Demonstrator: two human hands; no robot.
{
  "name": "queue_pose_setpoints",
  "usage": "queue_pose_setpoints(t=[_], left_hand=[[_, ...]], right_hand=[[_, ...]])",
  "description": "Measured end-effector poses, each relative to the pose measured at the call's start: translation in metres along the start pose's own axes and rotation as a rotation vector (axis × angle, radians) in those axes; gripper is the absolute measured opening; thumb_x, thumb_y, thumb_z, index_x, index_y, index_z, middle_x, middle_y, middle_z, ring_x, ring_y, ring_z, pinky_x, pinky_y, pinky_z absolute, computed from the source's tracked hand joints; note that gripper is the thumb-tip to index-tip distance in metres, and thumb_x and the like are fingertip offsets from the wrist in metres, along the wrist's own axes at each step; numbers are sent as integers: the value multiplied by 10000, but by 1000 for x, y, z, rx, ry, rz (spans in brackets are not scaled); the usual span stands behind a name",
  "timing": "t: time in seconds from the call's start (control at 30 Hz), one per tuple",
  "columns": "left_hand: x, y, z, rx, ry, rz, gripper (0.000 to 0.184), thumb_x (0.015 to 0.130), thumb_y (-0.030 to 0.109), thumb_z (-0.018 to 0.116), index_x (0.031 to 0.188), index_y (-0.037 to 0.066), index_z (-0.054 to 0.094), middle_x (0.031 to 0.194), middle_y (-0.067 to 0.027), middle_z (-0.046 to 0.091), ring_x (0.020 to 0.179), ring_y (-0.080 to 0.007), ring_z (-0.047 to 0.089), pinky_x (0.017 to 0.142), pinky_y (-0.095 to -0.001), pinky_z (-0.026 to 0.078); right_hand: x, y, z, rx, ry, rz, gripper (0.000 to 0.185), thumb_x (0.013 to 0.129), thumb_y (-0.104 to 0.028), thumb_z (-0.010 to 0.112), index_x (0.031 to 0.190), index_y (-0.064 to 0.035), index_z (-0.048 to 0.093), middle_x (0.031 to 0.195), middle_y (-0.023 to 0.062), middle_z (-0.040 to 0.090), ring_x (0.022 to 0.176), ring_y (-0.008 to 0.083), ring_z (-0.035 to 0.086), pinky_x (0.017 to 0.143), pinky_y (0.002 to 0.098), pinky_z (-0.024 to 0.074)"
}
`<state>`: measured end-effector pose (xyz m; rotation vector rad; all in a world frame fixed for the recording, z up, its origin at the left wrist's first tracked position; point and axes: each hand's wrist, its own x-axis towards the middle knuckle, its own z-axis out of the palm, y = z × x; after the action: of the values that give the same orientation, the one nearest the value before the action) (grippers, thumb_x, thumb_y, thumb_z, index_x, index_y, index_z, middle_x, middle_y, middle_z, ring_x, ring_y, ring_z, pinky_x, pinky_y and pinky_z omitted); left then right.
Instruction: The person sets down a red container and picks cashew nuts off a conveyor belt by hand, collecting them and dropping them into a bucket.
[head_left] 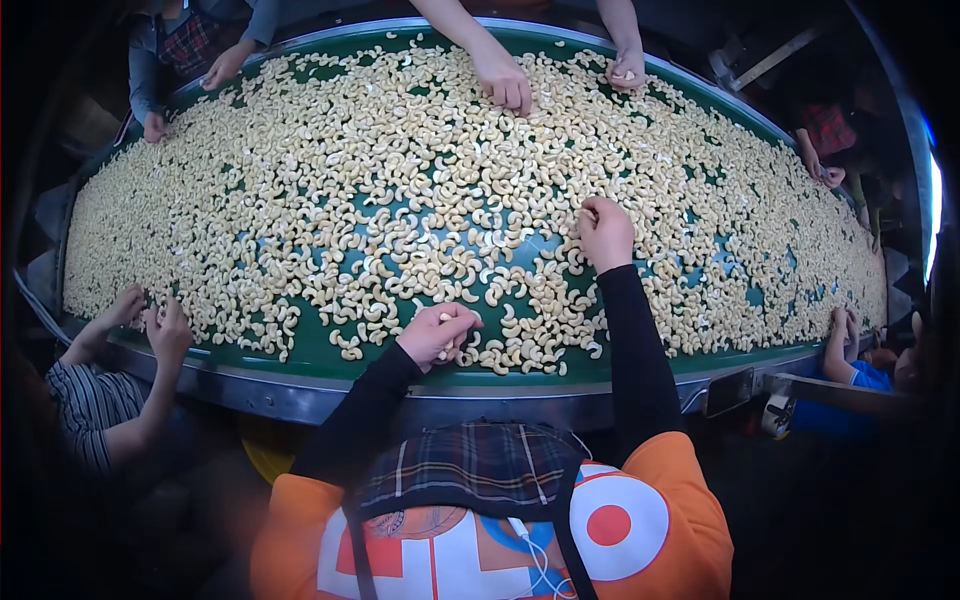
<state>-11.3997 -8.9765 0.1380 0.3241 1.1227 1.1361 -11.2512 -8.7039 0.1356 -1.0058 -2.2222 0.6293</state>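
Note:
Pale cashew nuts [430,170] lie spread over a green conveyor belt [320,345]. Close to the belt's near edge, my left hand [437,335] is curled closed, with a few cashews showing between thumb and fingers. My right hand [608,236] reaches farther in, right of the middle, its fingertips pinched together low over the nuts. Whether a nut sits in that pinch is hidden by the fingers. Black sleeves cover both my forearms.
Across the belt, a co-worker's hands [503,82] touch the nuts. Other people's hands work at the left [168,330], far left [228,66] and right [842,325]. A metal rail [290,398] borders the near side; a dark phone-like device [729,392] is fixed at its right.

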Motion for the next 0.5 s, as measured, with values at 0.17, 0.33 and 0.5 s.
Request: queue_pose_setpoints(t=[0.17, 0.33, 0.5], left_hand=[[-11, 2, -10, -193, -11, -37, 234, 939, 244, 483, 894, 23, 546, 605, -5, 474, 427, -71, 423, 375, -180, 308], [-22, 7, -23, -227, -17, -20, 295, 954, 307, 441, 884, 34, 529, 599, 1, 470, 427, -70, 432, 369, -191, 312], [-31, 10, -37, -201, -7, -43, 328, 952, 351, 436, 875, 48, 537, 581, 20, 464, 426, -65, 440, 351, -199, 294]], right_hand=[[10, -3, 0, -244, -320, 17, 112, 737, -85, 604, 830, -33, 638, 801, 128, 630, 721, 288, 608, 654, 355, 487], [-16, -9, 12, -116, -254, -124, 99, 738, -81, 595, 811, -24, 629, 797, 129, 621, 729, 301, 607, 672, 379, 489], [-22, -28, 6, 120, -253, 165, 83, 737, -72, 604, 801, -24, 627, 787, 120, 618, 735, 298, 602, 676, 383, 486]])
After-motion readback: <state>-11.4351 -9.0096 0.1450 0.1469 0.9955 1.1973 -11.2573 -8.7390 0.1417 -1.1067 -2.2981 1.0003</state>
